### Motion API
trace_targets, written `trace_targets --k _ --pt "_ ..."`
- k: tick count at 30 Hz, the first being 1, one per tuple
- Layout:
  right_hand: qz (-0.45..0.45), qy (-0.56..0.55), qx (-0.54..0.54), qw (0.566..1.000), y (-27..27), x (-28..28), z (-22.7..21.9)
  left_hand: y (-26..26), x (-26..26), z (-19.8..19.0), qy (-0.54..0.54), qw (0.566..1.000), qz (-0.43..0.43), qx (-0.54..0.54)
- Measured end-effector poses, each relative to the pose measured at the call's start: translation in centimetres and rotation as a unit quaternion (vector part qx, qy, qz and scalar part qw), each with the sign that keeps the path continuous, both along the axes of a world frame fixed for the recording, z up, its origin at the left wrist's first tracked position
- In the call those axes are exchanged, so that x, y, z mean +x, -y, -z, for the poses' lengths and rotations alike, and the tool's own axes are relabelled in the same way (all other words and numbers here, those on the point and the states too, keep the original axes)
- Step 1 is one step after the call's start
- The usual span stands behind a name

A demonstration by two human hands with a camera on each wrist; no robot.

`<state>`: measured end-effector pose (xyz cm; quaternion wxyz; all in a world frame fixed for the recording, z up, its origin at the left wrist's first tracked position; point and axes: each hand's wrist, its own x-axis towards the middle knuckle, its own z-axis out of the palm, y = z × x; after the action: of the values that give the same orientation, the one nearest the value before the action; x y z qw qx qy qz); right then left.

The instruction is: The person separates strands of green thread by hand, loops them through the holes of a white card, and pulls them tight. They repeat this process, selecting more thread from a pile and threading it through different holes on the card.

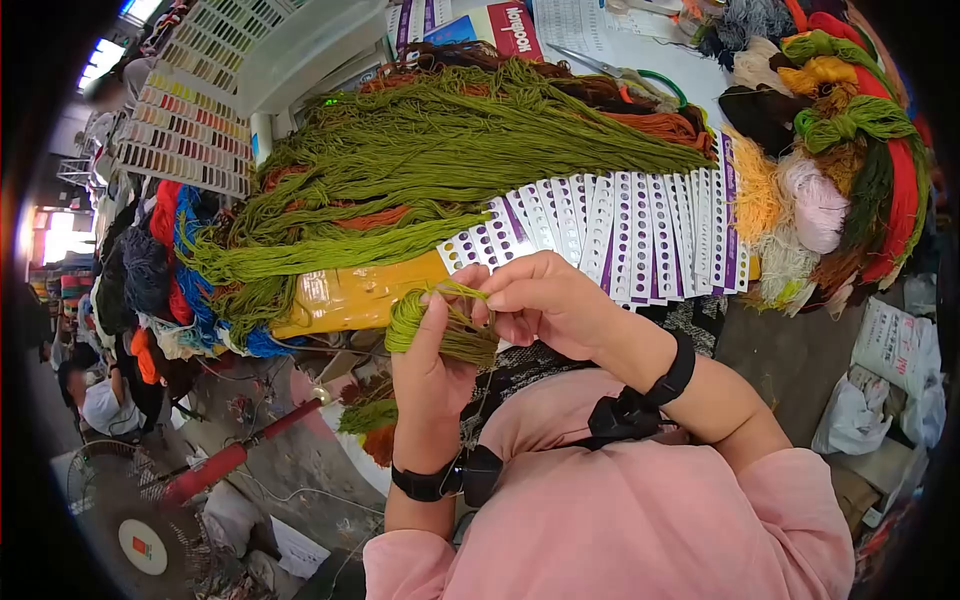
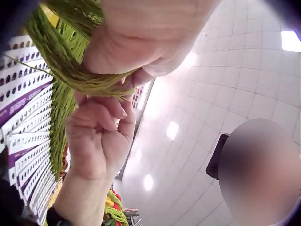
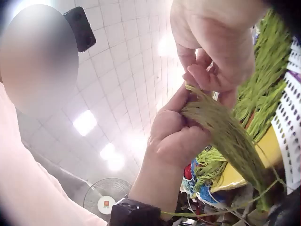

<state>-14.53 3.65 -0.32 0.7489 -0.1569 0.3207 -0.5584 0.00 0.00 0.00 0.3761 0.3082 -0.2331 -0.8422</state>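
In the head view my left hand [image 1: 432, 368] grips a folded hank of green yarn [image 1: 404, 322] close to my body, with the thumb lying over it. My right hand [image 1: 555, 305] is right beside it, pinching a few yarn strands at the top of the hank between thumb and fingers. The right wrist view shows the hank [image 3: 230, 136] hanging from the left hand [image 3: 176, 143], and the right hand's fingertips [image 3: 200, 77] at its upper end. Yarn loops over the left fingers in the left wrist view, where the right hand [image 2: 101, 141] meets it from below.
A large heap of olive-green yarn [image 1: 450, 140] covers the table. Fanned white-and-purple punched cards [image 1: 635, 235] lie beside a yellow taped slab [image 1: 345, 298]. Scissors [image 1: 588, 60], a notebook [image 1: 514, 32] and a colour sample card [image 1: 190, 125] are farther back. A fan [image 1: 142, 545] stands lower left.
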Motion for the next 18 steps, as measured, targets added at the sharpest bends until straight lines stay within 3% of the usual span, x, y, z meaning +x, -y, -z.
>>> trace_targets --k 2,5,8,14,18 --pt "-0.014 -0.009 -0.001 1.000 0.15 -0.02 0.01 0.06 0.01 -0.04 -0.003 1.000 -0.012 0.012" --pt "-0.018 -0.083 0.001 0.996 -0.19 -0.12 -0.82 -0.35 -0.34 -0.01 -0.017 0.996 0.033 -0.084" --pt "-0.016 -0.087 -0.005 0.996 -0.22 -0.01 -0.69 -0.57 -0.34 -0.55 0.053 0.993 0.005 -0.108" --pt "-0.033 -0.053 -0.006 0.998 -0.20 -0.34 -0.82 -0.51 -0.53 -0.69 -0.015 0.999 -0.004 -0.052" --pt "-0.030 -0.089 -0.015 0.996 -0.02 -0.01 -0.78 -0.39 -0.37 -0.42 -0.029 0.999 -0.001 -0.042"
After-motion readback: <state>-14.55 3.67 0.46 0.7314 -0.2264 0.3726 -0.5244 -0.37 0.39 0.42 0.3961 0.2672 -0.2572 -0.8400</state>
